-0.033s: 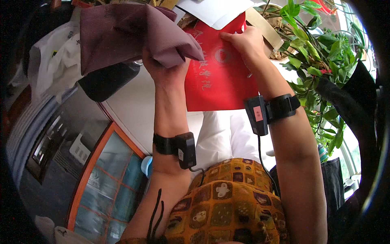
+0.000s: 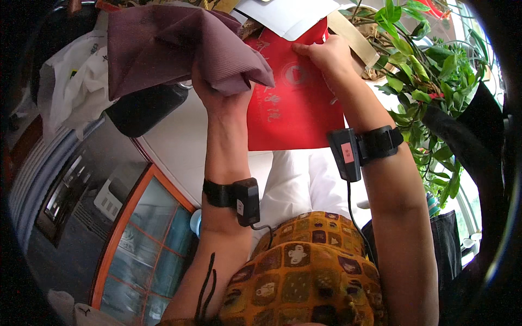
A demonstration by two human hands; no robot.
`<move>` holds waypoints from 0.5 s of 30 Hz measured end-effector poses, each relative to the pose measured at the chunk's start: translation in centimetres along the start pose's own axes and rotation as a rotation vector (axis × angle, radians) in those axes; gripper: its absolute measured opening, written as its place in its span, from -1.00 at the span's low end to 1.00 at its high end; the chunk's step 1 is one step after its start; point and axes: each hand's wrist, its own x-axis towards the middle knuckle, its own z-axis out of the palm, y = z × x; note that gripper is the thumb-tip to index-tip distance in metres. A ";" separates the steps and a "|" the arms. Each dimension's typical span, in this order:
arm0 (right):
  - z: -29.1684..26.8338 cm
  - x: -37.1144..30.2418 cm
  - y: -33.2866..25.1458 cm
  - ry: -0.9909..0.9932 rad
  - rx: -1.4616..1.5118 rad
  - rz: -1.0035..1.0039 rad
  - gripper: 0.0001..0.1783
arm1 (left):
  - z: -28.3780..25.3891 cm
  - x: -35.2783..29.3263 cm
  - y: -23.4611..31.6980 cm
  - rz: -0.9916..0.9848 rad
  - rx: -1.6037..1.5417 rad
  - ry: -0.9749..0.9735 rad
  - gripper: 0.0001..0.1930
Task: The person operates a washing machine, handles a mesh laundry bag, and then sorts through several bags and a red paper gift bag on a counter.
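At the upper left, my left hand (image 2: 225, 103) is closed on a folded mauve cloth (image 2: 157, 51), which drapes over it and hides the fingers. The cloth spreads leftward, and one bunched fold hangs over part of a flat red bag (image 2: 304, 119). My right hand (image 2: 333, 57) grips that bag by its upper right edge, thumb lying across the front. Silver writing and a round emblem mark the bag's face. White sheets (image 2: 296, 19) overlap its top, so I cannot see whether its mouth is open.
Leafy green plants (image 2: 418, 70) crowd the right side near a window. A white plastic bag (image 2: 81, 87) hangs at the left beside a dark rounded object (image 2: 147, 108). Below stands an orange-framed glass cabinet door (image 2: 147, 244). Black devices with cables are strapped to both forearms.
The mauve cloth's fold over my left hand has shifted slightly and sits a little lower. The red bag has moved slightly left and down. Both hands keep their hold.
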 end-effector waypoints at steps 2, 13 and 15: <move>1.0 0.2 0.8 -0.037 0.143 -0.075 -0.42 | -0.6 0.5 0.7 -0.053 -0.009 -0.011 -0.78; 2.2 -3.0 2.7 0.046 0.297 -0.090 -0.59 | -1.4 1.2 0.7 -0.415 -0.507 -0.123 -0.67; 1.9 -3.7 0.6 0.051 0.243 -0.057 -0.57 | -1.7 1.1 1.0 -0.409 -0.414 -0.129 -0.70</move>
